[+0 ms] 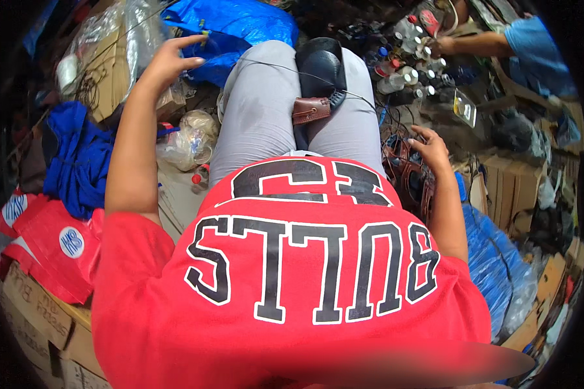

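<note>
Between my knees rests a shoe with a dark, smooth black part (320,68) and a brown leather piece (312,110) at its near end. A thin dark thread (272,67) crosses my left thigh to the shoe and runs on over the right thigh. My left hand (175,61) is raised left of my knees, index finger and thumb stretched apart. Lower, beside my right thigh, my right hand (431,148) has its fingers apart and slightly bent. Whether either hand has the thread against its fingers is too fine to make out.
Several capped bottles (409,71) stand ahead right, where another person's arm (477,45) reaches in. A blue plastic sheet (240,23) lies ahead. Blue cloth (78,155) and a red bag (58,246) are at left; a cardboard box (512,188) and blue plastic (490,259) at right.
</note>
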A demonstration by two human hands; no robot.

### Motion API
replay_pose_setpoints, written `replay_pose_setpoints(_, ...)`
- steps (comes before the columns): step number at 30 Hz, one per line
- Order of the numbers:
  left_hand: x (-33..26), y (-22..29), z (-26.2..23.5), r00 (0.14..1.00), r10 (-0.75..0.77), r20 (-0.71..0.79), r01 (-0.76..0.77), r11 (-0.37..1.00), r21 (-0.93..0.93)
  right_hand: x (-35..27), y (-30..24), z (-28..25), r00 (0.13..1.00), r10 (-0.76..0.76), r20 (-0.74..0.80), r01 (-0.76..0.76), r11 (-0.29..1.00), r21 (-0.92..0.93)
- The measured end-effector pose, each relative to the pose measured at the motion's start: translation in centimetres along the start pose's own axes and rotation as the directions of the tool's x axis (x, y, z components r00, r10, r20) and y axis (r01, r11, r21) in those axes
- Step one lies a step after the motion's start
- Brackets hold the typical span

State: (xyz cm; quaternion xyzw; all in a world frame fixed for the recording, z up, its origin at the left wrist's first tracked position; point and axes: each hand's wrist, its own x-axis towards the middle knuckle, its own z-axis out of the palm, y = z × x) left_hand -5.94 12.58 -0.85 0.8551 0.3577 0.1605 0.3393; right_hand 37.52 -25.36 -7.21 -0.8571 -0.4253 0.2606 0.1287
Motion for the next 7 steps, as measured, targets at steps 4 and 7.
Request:
replay_pose_setpoints(4,0.6,2.5,0.9,0.986,-0.156,0.052,0.164,0.96,-0.225,-1.3,2.1,0.1,0.976,0.218,-0.023,-0.218,0.955,-0.2)
replay_pose_setpoints(7,2.9,7.6,5.1,0.96,0.054,0.276,0.096,0.86,-0.501,-3.3,-0.4,1.4,0.96,0.275,0.058,-0.237,0.901,-0.363)
